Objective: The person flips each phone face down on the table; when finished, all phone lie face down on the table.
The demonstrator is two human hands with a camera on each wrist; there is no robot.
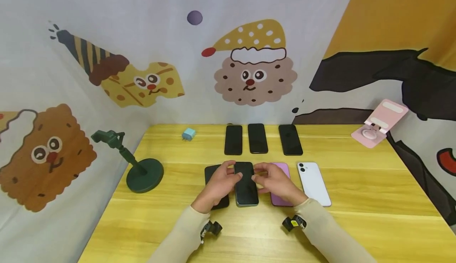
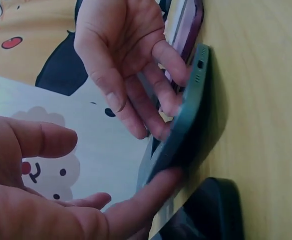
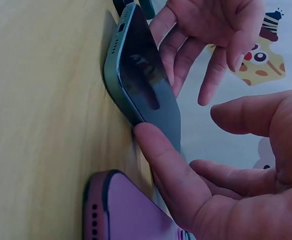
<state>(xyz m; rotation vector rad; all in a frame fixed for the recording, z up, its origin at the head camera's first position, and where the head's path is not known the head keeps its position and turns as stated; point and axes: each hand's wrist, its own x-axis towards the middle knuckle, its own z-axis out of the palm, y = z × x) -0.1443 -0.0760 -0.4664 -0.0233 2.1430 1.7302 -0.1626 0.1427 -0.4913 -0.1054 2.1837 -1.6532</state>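
Observation:
A smartphone [image 1: 246, 190] with a dark screen facing up and a green edge lies between the two hands at the middle of the table. My left hand [image 1: 221, 184] touches its left side with extended fingers, the thumb held off the screen. On the other side my right hand [image 1: 279, 182] has its fingers along the right edge, a fingertip meeting it in the right wrist view, the thumb also free. Partly beneath the left hand is a black phone [image 1: 223, 203]; a purple phone [image 1: 280, 200] is partly hidden under the right. Whether the green-edged phone is slightly raised, I cannot tell.
A white phone [image 1: 315, 184] lies at the right. Three dark phones [image 1: 233, 139] form a back row. A blue charger plug [image 1: 189, 134] and a green stand [image 1: 145, 176] are to the left. A pink phone stand [image 1: 379, 123] is at the back right.

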